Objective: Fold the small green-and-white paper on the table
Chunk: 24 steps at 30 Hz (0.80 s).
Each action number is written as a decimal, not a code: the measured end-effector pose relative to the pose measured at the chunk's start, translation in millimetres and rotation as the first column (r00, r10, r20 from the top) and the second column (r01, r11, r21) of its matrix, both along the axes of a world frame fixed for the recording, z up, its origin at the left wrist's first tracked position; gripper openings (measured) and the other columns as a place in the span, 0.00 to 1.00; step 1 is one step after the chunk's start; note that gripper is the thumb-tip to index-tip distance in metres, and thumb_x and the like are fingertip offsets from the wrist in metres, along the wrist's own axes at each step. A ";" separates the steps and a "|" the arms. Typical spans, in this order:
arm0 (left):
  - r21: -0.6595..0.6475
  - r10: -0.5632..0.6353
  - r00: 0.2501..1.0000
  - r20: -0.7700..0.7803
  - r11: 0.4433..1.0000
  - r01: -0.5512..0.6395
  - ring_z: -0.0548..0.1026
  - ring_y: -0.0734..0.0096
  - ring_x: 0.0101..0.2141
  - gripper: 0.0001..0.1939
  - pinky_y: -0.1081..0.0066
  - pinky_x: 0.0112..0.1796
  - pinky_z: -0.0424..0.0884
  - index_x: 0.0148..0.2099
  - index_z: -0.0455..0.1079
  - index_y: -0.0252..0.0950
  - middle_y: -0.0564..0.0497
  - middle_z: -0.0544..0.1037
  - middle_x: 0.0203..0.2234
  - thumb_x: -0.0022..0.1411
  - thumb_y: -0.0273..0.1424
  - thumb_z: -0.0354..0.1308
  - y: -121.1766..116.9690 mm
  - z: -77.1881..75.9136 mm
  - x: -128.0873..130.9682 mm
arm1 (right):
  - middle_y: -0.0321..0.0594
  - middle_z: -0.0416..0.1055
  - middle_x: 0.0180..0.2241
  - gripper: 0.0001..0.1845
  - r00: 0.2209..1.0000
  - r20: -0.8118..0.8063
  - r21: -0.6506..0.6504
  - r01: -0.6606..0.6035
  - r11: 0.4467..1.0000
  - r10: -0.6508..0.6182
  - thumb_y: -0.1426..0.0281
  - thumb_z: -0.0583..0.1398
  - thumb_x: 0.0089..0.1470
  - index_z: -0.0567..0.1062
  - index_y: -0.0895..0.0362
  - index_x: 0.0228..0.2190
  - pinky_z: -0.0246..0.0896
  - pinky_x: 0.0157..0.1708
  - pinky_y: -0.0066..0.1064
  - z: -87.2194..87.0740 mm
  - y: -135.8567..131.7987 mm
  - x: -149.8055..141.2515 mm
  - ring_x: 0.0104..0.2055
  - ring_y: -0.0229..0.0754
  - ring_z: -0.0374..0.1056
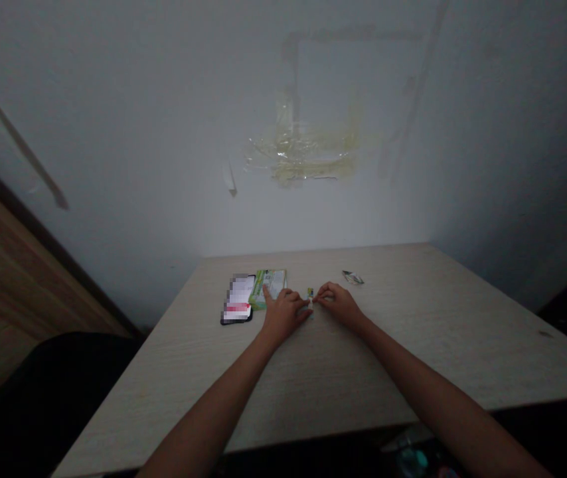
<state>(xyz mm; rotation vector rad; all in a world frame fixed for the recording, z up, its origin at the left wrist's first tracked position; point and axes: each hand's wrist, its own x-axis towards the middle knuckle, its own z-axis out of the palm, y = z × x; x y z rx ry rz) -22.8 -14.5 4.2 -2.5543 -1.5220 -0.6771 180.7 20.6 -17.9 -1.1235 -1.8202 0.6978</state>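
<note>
A small pale piece with a yellow-green end lies on the table between my two hands; it is too small to name. My left hand has its thumb and forefinger closed at the piece's left side, with the little finger stretched toward a green-and-white packet. From the right, my right hand pinches at the piece's edge with its fingertips. The fingers partly cover the piece. Part of the packet is behind my left hand.
A phone with a lit, blurred screen lies left of the packet. Farther back on the right is a small crumpled wrapper-like scrap. The wooden table meets a wall bearing old tape.
</note>
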 end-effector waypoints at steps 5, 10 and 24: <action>-0.004 0.007 1.000 -0.010 1.000 -0.007 0.69 0.56 0.51 0.12 0.28 0.57 0.26 0.48 0.76 0.54 0.53 0.80 0.39 0.63 0.44 0.58 -0.8 0.8 0.6 | 0.37 0.77 0.34 0.03 1.000 0.018 0.003 -0.021 1.000 0.021 0.70 0.62 0.52 0.72 0.53 0.32 0.63 0.47 0.36 2.2 -2.9 -0.8 0.41 0.42 0.74; -0.019 0.007 1.000 -0.006 1.000 -0.007 0.69 0.55 0.51 0.12 0.27 0.56 0.25 0.48 0.76 0.53 0.53 0.80 0.39 0.64 0.44 0.57 -1.9 2.0 0.7 | 0.37 0.77 0.35 0.02 0.993 0.110 0.063 0.036 0.997 -0.042 0.69 0.62 0.53 0.73 0.53 0.31 0.61 0.49 0.37 5.1 -2.6 -3.3 0.44 0.44 0.71; -0.016 0.015 1.000 -0.001 1.000 -0.015 0.69 0.55 0.50 0.12 0.28 0.57 0.25 0.48 0.76 0.54 0.53 0.80 0.40 0.63 0.44 0.58 -0.2 -1.0 1.3 | 0.40 0.77 0.39 0.06 0.961 0.235 0.138 0.113 0.984 -0.143 0.74 0.58 0.56 0.72 0.54 0.37 0.59 0.49 0.35 -1.2 10.2 -4.6 0.48 0.44 0.66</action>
